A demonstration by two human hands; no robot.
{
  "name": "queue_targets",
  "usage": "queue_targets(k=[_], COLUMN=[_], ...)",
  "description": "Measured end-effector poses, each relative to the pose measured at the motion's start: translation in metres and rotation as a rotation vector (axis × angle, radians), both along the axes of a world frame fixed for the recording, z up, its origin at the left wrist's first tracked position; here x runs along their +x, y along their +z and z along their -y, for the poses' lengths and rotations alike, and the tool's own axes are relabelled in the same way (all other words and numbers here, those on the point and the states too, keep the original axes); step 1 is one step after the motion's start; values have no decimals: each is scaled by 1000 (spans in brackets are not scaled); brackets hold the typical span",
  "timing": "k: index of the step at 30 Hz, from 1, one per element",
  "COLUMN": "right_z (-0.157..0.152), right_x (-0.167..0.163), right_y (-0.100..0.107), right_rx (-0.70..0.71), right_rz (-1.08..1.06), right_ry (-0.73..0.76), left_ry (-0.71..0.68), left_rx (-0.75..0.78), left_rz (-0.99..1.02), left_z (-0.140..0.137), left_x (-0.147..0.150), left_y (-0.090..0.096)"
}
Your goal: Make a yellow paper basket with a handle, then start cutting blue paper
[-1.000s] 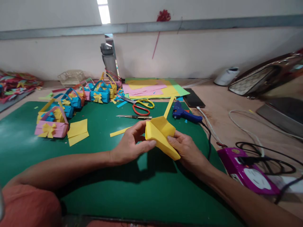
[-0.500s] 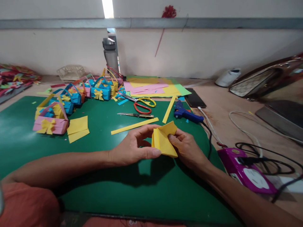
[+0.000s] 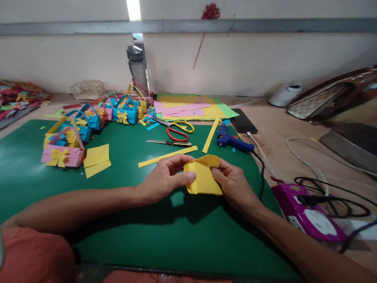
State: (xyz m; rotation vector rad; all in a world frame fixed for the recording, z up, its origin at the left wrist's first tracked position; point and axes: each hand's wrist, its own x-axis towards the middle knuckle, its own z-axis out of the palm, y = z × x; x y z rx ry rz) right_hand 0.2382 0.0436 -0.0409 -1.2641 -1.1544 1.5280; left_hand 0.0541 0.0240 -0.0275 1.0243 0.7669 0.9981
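A folded piece of yellow paper (image 3: 207, 181), shaped like a small box or pouch, is held up above the green mat (image 3: 165, 243). My left hand (image 3: 165, 179) grips its left side, thumb on the front face and fingers behind. From the right, my right hand (image 3: 235, 184) pinches it, thumb in front and the other fingers partly hidden. Just beyond my hands lie two yellow paper strips, one a flat strip (image 3: 167, 156) and the other an upright-lying strip (image 3: 211, 136). Two yellow paper squares (image 3: 97, 159) overlap on the left.
Behind the strips lie a cutter knife (image 3: 168, 143), scissors (image 3: 178, 129) and a blue glue gun (image 3: 234, 141). Several small paper baskets (image 3: 63, 151) stand at left. Coloured sheets (image 3: 182, 106), a phone (image 3: 244, 121) and a bottle (image 3: 137, 68) are at the back; a purple power strip (image 3: 306, 214) with cables sits right.
My left thumb has moved up onto the paper's front face. The yellow paper has turned slightly and its left side looks more squared, with the upper flap lower.
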Motion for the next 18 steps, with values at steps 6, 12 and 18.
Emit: queue_targets(k=[6,12,18], right_z=[0,0,0], right_x=[-1,0,9], right_y=[-1,-1,6], right_rx=[0,68,428], right_rz=[-12,61,423], right_ry=[-13,-6,-97], left_ry=[44,73,77], left_rx=[29,85,261], left_rz=[-30,-144,-309], left_z=[-2,-7,-20], left_x=[2,-1,-12], left_y=[1,-1,1])
